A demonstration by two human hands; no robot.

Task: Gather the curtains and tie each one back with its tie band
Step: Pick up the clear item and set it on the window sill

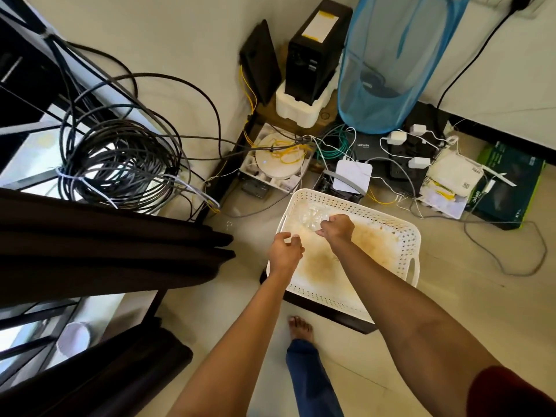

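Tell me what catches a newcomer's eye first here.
Both hands reach over the white perforated plastic basket at centre, the right hand pinching a clear crinkled plastic piece, the left hand at its left rim. At left hang dark brown curtains, a big coil of black cable beyond them.

The flat black plastic box (367,149) just beyond the far edge of the white perforated plastic basket (394,227) bears "Omada" in small white letters on its top. A finer line beneath is too small to read. Right of the basket, the dark green cardboard carton (511,179) shows "omada" in white, turned sideways. Its other print, and the yellow-and-white label on the tall black tower unit (313,61) beyond the basket, are illegible.
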